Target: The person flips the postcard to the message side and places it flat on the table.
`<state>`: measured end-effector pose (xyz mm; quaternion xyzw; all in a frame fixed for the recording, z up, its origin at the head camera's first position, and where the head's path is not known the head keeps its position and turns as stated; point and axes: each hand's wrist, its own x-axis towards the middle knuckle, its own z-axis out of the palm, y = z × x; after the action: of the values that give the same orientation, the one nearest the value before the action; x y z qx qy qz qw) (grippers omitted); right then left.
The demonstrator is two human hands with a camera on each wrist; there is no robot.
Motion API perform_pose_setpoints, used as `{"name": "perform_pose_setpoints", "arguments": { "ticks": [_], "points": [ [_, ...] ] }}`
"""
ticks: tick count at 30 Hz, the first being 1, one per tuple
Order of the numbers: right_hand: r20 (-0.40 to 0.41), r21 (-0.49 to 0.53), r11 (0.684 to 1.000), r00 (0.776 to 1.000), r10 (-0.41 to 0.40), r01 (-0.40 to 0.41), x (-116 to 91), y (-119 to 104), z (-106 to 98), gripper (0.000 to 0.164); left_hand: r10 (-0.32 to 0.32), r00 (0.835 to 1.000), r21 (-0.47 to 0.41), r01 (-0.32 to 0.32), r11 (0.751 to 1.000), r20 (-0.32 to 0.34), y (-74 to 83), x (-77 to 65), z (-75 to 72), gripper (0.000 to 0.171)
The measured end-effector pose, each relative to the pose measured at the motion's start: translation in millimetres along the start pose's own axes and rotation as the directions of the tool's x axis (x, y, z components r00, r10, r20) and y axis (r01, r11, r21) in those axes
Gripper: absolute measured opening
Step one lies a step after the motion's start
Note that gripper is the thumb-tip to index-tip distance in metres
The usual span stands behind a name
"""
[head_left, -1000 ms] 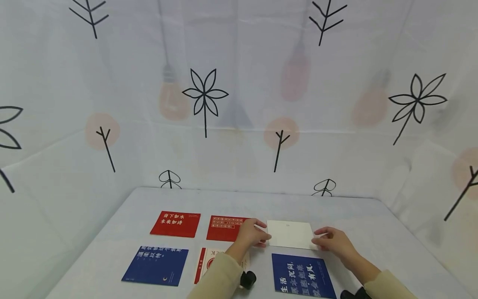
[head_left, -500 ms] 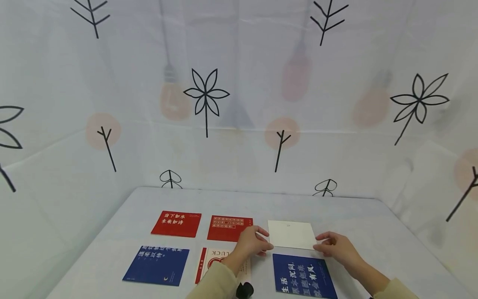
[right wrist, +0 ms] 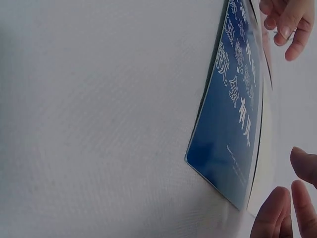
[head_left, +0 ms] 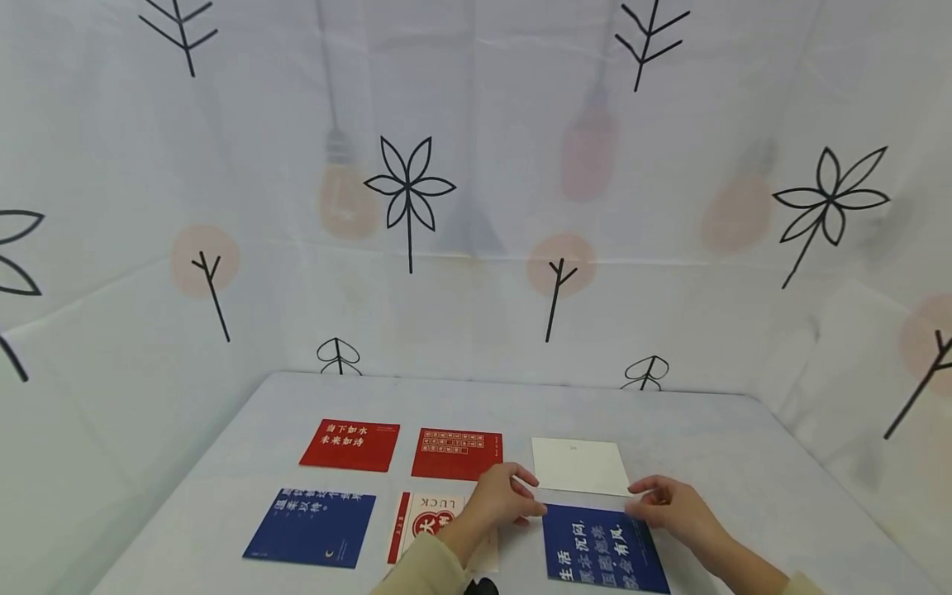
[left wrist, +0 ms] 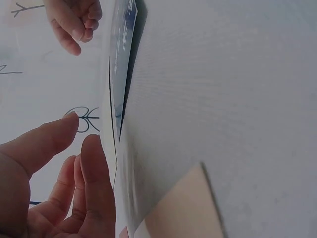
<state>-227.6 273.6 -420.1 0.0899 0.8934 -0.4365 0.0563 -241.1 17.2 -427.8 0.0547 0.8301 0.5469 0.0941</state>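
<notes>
A blue postcard (head_left: pixel 602 547) with white lettering lies on the table at the near right. Behind it is a plain cream postcard (head_left: pixel 580 467), lying flat. My left hand (head_left: pixel 504 497) hovers by the blue card's far left corner, thumb and fingers parted with nothing between them. At its far right corner, my right hand (head_left: pixel 673 511) has its fingers loosely bent and overlaps the edge in the head view. In the right wrist view, thumb and fingers (right wrist: pixel 277 210) stand apart from the blue postcard (right wrist: pixel 223 134), holding nothing.
Two red postcards, one at far left (head_left: pixel 349 446) and one at back centre (head_left: pixel 455 454), lie on the white table (head_left: pixel 669 421). A blue postcard (head_left: pixel 308 529) is at near left. My left forearm partly covers a cream-and-red postcard (head_left: pixel 424 522). Patterned white cloth (head_left: pixel 476 314) hangs behind.
Both hands have moved toward me, from the sides of the cream postcard to the far corners of the near blue one. The cards look unmoved.
</notes>
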Motion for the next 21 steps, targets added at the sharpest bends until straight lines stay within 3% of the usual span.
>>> {"name": "perform_pose_setpoints", "arguments": {
  "ticks": [8,13,21],
  "points": [
    [0.013,-0.014,1.000,1.000,0.028,-0.028,-4.8,4.1,5.5,0.047,-0.016,0.999,0.022,0.015,1.000,0.040,-0.9,-6.5,3.8,0.032],
    [0.018,-0.040,0.999,1.000,0.003,-0.002,-5.6,10.6,8.3,0.047,-0.023,0.997,0.046,0.019,0.999,0.072,-0.8,-8.9,4.4,0.037],
    [0.094,-0.080,0.996,0.995,-0.042,0.050,-4.6,18.3,5.5,0.056,-0.066,0.989,0.116,0.050,0.992,0.131,-0.1,-8.5,2.4,0.047]
  ]
}}
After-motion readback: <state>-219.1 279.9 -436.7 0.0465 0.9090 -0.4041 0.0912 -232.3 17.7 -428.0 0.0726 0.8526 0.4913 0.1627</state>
